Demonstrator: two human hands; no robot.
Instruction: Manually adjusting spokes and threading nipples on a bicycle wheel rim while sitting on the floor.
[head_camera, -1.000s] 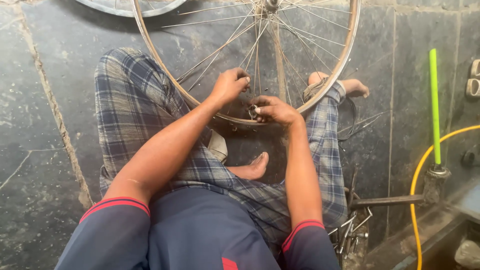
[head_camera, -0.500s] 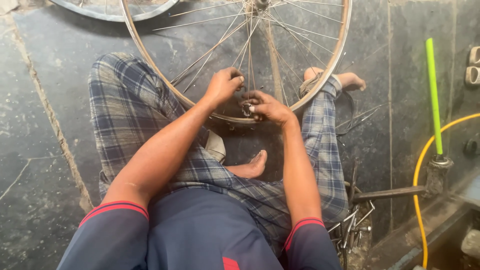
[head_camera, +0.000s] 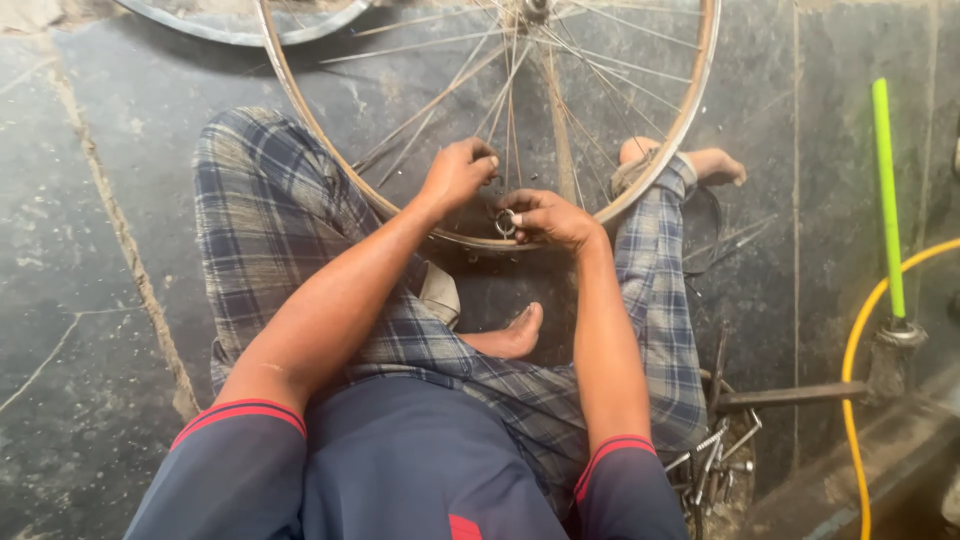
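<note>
A bicycle wheel rim (head_camera: 690, 110) with thin metal spokes (head_camera: 560, 140) stands upright between my crossed legs in blue checked cloth. My left hand (head_camera: 458, 175) grips a spoke just above the rim's lowest part. My right hand (head_camera: 548, 218) pinches a small round metal spoke tool (head_camera: 506, 222) against the rim beside it. The two hands are almost touching. My bare foot (head_camera: 515, 335) lies under the rim.
A second rim (head_camera: 230, 25) lies at the top left. A green-handled tool (head_camera: 885, 200) stands upright at the right beside a yellow hose (head_camera: 850, 370). Loose metal spokes and tools (head_camera: 715, 455) lie by my right hip. The floor is dark stone slabs.
My view has shifted slightly. Both hands stay at the rim's bottom; my right hand has turned a little on the small tool.
</note>
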